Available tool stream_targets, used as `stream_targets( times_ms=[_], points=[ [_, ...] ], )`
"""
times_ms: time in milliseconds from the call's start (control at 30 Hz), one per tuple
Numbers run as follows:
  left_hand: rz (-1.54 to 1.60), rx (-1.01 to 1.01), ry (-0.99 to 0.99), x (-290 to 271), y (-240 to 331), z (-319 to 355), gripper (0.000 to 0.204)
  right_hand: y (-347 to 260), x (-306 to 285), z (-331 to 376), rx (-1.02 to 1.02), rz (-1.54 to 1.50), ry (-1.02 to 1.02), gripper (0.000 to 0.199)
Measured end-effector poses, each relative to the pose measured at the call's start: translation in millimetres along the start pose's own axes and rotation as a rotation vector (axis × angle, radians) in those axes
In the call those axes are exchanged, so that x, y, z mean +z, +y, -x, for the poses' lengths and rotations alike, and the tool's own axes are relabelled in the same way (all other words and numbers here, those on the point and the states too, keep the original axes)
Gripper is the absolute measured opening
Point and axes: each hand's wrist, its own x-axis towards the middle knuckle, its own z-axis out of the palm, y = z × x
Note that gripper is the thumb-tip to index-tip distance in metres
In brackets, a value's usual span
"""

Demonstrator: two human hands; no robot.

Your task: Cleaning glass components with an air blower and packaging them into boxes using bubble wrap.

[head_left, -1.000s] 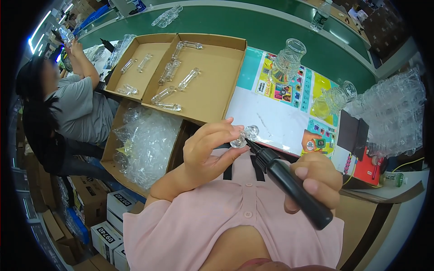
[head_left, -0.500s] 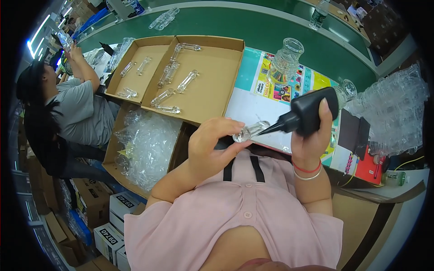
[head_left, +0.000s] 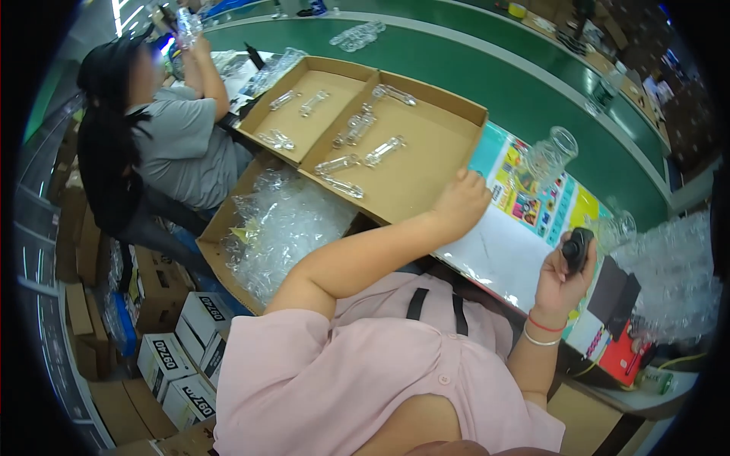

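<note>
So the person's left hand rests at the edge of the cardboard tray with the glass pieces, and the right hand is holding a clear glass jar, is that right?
Not quite. The head view shows the right hand gripping a black tool, not a glass jar. The clear glass jar stands untouched on the colourful sheet. The left hand does rest at the edge of the cardboard tray.

A co-worker in grey [head_left: 163, 144] sits left – bubble wrap [head_left: 285, 228] fills a box, stacked cartons [head_left: 179, 365] below

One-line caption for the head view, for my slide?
Left hand rests on the shallow cardboard tray of clear glass pieces; right hand grips a black tool.
</note>
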Motion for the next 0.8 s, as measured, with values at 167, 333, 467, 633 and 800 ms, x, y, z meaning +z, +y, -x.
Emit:
stream_targets(
  times_ms=[167,333,467,633,800],
  points=[
    [0.012,-0.031,0.098,-17,-12,6,0.027,3,2,-1,0.069,0.022,-0.05,0.028],
    [0.268,-0.331,0.367,-45,-108,27,0.02,3,-5,-8,0.126,-0.087,-0.166,0.027],
    [-0.232,-0.807,0.1,-63,-221,78,0.038,7,-1,-5,0.132,-0.082,-0.143,0.025],
    [-0.54,-1.14,-0.266,-90,-289,109,0.061,14,2,-5,0.115,-0.02,-0.069,0.023],
    [-0.469,-1.083,-0.692,-105,-300,113,0.056,16,-1,-7,0.166,-0.06,-0.127,0.025]
  ],
)
